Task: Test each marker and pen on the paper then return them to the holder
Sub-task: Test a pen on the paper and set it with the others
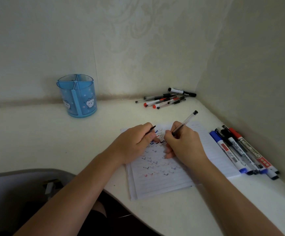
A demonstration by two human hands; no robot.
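The right hand (183,143) grips a clear-barrelled pen (185,123) in a writing hold, tip down on the lined paper (157,174), apparently adding a tick to the rows of small marks there. The left hand (136,142) pinches a small dark piece, likely the pen's cap (151,130), and rests on the sheet, probably to steady it.

Along the paper's right edge, against the side wall, lie about five markers and pens (244,152), seemingly a sorted batch. In the desk's far right corner sits a second pile (165,98): roughly seven pens plus one marker; the overlap blurs the count. The blue holder (77,96) stands empty near the back edge, well left of everything.
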